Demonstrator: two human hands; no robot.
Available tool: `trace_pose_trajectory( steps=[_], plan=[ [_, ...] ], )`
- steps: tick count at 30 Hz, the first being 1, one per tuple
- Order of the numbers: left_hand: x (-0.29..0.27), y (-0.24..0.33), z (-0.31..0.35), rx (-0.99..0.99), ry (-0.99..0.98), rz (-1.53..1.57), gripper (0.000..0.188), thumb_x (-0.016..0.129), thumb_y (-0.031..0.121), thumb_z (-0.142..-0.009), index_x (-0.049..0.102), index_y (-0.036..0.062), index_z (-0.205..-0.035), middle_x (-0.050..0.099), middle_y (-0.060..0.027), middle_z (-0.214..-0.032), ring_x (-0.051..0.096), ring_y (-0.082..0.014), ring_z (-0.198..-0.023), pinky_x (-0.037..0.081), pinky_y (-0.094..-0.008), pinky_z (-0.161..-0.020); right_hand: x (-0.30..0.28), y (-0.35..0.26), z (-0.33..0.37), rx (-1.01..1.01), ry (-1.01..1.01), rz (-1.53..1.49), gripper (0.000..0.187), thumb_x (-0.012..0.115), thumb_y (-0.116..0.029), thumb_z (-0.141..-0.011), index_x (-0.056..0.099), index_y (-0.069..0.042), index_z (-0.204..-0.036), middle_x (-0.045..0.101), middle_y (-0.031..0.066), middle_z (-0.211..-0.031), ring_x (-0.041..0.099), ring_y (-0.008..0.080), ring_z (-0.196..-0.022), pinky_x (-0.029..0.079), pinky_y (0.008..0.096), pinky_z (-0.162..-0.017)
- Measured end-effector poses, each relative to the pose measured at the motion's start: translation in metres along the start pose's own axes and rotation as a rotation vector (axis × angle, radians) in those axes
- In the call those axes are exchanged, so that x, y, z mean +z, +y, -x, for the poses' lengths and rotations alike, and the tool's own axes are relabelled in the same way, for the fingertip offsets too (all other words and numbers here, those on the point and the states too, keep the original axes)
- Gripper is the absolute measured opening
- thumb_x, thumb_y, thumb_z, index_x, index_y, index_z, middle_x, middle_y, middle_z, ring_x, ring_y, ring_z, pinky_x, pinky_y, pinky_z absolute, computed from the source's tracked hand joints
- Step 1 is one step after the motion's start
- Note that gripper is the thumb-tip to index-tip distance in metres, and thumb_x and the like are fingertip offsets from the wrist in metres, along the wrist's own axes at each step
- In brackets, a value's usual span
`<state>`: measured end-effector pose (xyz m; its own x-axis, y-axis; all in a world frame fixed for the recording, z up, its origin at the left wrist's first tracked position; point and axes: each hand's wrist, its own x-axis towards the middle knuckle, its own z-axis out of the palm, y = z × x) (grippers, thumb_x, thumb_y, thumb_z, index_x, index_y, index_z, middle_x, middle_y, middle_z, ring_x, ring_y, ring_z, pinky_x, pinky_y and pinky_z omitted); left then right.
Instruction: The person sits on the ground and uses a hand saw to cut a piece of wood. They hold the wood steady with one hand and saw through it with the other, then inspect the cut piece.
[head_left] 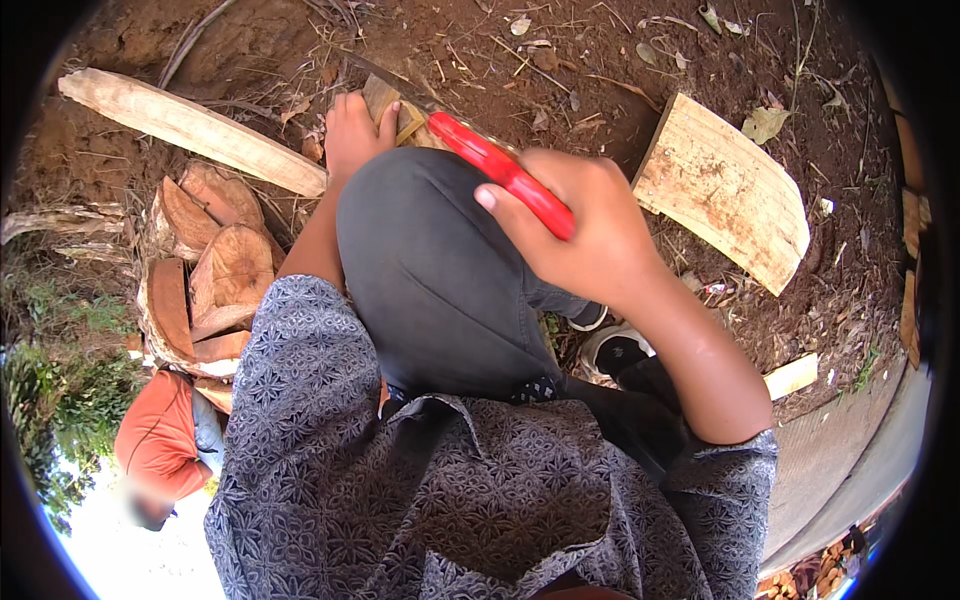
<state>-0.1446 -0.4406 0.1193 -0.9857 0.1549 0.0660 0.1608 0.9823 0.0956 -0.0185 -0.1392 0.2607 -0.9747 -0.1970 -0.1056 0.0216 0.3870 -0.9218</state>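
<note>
My right hand (590, 220) is wrapped round the red handle of a handsaw (505, 172). Its thin dark blade runs away up and to the left, over a small piece of wood (411, 122). My left hand (354, 135) presses down on that wood, thumb on top, close beside the blade. My raised knee, in dark grey trousers, sits just below and hides part of the wood. Whether the teeth are in a cut I cannot make out.
A long pale plank (195, 128) lies at the left and a broad board (725, 190) at the right, both on brown soil. Split logs (232, 275) are piled left of my arm. A small offcut (792, 377) lies lower right. Another person in orange (165, 435) is at lower left.
</note>
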Motion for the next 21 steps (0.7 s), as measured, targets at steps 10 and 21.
trace_pose_trajectory(
  steps=[10,21],
  plan=[
    [-0.004,0.004,0.001,-0.023,0.007,-0.01,0.049,0.065,0.04,-0.098,0.057,-0.0037,-0.117,0.056,-0.0186,-0.116,0.056,-0.0384,-0.11,0.048,-0.0486,-0.095,-0.054,-0.004,0.046,0.05,0.237,-0.234,0.031,0.074,-0.021,-0.097,0.06,-0.004,-0.075,0.047,-0.004,-0.06,0.04,0.0042,-0.056,0.032,0.0252,-0.05],
    [0.0,0.002,0.001,0.006,0.06,0.019,0.049,0.067,0.042,-0.096,0.058,-0.0036,-0.114,0.057,-0.0194,-0.112,0.058,-0.039,-0.109,0.049,-0.0481,-0.093,-0.009,0.003,0.024,0.039,0.124,-0.228,0.043,0.076,-0.023,-0.093,0.05,-0.004,-0.065,0.044,0.0072,-0.056,0.041,0.015,-0.05,0.036,0.034,-0.049]
  ],
)
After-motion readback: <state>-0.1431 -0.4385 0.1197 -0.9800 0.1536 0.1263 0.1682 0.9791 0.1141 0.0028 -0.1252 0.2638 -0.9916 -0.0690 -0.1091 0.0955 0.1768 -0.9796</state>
